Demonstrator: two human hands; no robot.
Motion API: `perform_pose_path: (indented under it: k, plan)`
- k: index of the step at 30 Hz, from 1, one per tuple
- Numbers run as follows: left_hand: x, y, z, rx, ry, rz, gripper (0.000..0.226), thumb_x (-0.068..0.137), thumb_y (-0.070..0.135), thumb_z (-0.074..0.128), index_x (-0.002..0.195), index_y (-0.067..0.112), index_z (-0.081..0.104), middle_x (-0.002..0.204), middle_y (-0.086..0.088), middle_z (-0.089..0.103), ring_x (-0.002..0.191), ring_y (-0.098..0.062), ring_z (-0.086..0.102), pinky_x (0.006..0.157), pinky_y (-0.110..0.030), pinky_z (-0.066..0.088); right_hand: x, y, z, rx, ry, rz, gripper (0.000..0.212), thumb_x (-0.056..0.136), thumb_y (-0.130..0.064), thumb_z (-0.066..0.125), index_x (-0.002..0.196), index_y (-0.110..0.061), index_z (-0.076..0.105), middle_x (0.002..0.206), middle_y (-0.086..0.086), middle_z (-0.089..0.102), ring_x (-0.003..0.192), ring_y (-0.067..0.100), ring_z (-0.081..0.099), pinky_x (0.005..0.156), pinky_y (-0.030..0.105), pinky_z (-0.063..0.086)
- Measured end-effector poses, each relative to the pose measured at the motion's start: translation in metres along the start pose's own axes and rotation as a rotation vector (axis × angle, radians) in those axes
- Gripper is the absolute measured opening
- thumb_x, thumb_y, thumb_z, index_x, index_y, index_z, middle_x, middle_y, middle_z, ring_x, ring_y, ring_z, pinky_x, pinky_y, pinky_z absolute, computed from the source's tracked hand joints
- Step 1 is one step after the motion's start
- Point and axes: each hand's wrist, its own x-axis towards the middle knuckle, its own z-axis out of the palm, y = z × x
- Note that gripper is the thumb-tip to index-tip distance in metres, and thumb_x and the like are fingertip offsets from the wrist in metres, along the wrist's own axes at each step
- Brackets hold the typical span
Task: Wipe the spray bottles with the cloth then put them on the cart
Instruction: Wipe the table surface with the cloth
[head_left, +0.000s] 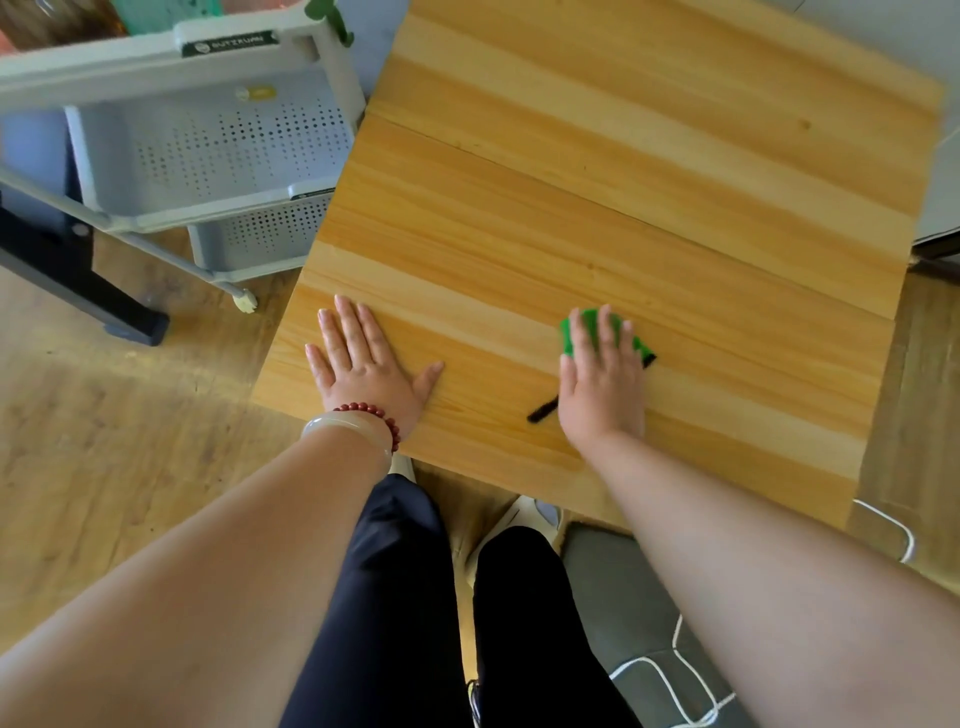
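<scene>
Left hand (366, 364) flat on wood table (623, 182), near left, fingers straight and spread; right hand (602, 374) presses green cloth (591, 318) near right, fingers straight; grey perforated cart (208, 140) far left on wood-plank floor (104, 415).

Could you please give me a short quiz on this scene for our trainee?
1. True or false: the left hand lies flat on the table.
2. What lies under the right hand? A: a cloth; B: a spray bottle; C: a cup.
3. Fill in: the cart stands to the person's ____.
Key: 1 true; 2 A; 3 left.
</scene>
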Motion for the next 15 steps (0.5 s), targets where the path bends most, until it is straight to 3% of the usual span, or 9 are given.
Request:
perform_pose_path:
  k: [2,3,5,7,9,10,12,14,15]
  plan:
    - [0.0,0.0,0.0,-0.001,0.007,-0.006,0.101,0.091,0.075,0.014,0.147,0.005,-0.031,0.157,-0.013,-0.036,0.146,-0.031,-0.03,0.119,-0.049,-0.013,0.013,-0.012,-0.007,0.077,-0.02,0.194,0.054,0.106,-0.039,0.013,0.155,-0.031,-0.009,0.163,0.002,-0.018,0.15,0.028,-0.014,0.122,0.039,-0.007]
    - [0.0,0.0,0.0,-0.005,0.006,-0.007,0.101,0.091,0.075,0.014,0.147,0.005,-0.031,0.157,-0.013,-0.036,0.146,-0.031,-0.03,0.119,-0.049,-0.013,0.014,-0.022,-0.008,0.059,-0.037,0.187,0.054,0.106,-0.04,0.012,0.154,-0.031,-0.012,0.161,0.002,-0.021,0.149,0.029,-0.016,0.121,0.04,-0.008]
    - [0.0,0.001,-0.001,-0.015,0.004,-0.006,0.101,0.091,0.075,0.015,0.147,0.005,-0.031,0.157,-0.013,-0.036,0.146,-0.031,-0.03,0.12,-0.049,-0.013,0.007,-0.041,-0.005,-0.023,-0.069,-0.029,0.055,0.105,-0.043,0.01,0.152,-0.031,-0.015,0.157,0.001,-0.027,0.147,0.029,-0.021,0.119,0.041,-0.013]
    - [-0.002,0.001,-0.002,-0.03,0.009,-0.002,0.101,0.092,0.074,0.018,0.148,0.005,-0.029,0.158,-0.013,-0.035,0.147,-0.031,-0.029,0.121,-0.049,-0.012,-0.004,-0.051,-0.002,-0.07,-0.144,-0.371,0.052,0.105,-0.044,0.012,0.151,-0.036,-0.012,0.153,-0.005,-0.029,0.142,0.024,-0.028,0.116,0.038,-0.018]
    - [-0.003,0.0,-0.005,-0.036,0.026,0.021,0.098,0.094,0.072,0.021,0.15,0.007,-0.026,0.159,-0.012,-0.033,0.147,-0.03,-0.028,0.12,-0.049,-0.011,-0.004,-0.046,0.0,-0.048,-0.189,-0.54,0.052,0.105,-0.043,0.017,0.15,-0.041,-0.008,0.154,-0.007,-0.027,0.14,0.019,-0.03,0.116,0.035,-0.018]
    - [-0.004,0.0,-0.008,-0.032,0.041,0.053,0.093,0.095,0.069,0.022,0.152,0.011,-0.025,0.159,-0.01,-0.032,0.148,-0.029,-0.027,0.12,-0.048,-0.012,-0.001,-0.041,-0.001,-0.009,-0.131,-0.515,0.053,0.105,-0.044,0.022,0.15,-0.041,-0.005,0.157,-0.005,-0.023,0.143,0.02,-0.025,0.117,0.035,-0.015]
    - [-0.004,0.0,-0.012,-0.049,0.09,0.144,0.083,0.099,0.063,0.023,0.154,0.019,-0.02,0.16,-0.008,-0.03,0.148,-0.027,-0.026,0.119,-0.046,-0.013,0.004,-0.03,-0.009,0.114,0.065,-0.27,0.06,0.102,-0.049,0.03,0.155,-0.034,0.006,0.163,0.005,-0.007,0.149,0.028,-0.009,0.122,0.042,0.0]
    - [-0.004,0.004,-0.016,-0.102,0.119,0.237,0.075,0.101,0.057,0.026,0.157,0.023,-0.011,0.162,-0.005,-0.025,0.149,-0.023,-0.025,0.118,-0.041,-0.014,0.01,-0.021,-0.018,0.221,0.093,-0.008,0.066,0.098,-0.055,0.037,0.156,-0.03,0.015,0.165,0.006,0.0,0.151,0.029,-0.004,0.123,0.045,0.011]
    - [-0.003,0.007,-0.018,-0.119,0.119,0.29,0.07,0.102,0.054,0.028,0.158,0.024,-0.002,0.163,-0.003,-0.02,0.149,-0.022,-0.023,0.118,-0.04,-0.014,0.011,-0.019,-0.021,0.225,0.063,0.038,0.068,0.097,-0.057,0.039,0.155,-0.03,0.017,0.165,0.004,0.0,0.151,0.027,-0.004,0.123,0.045,0.014]
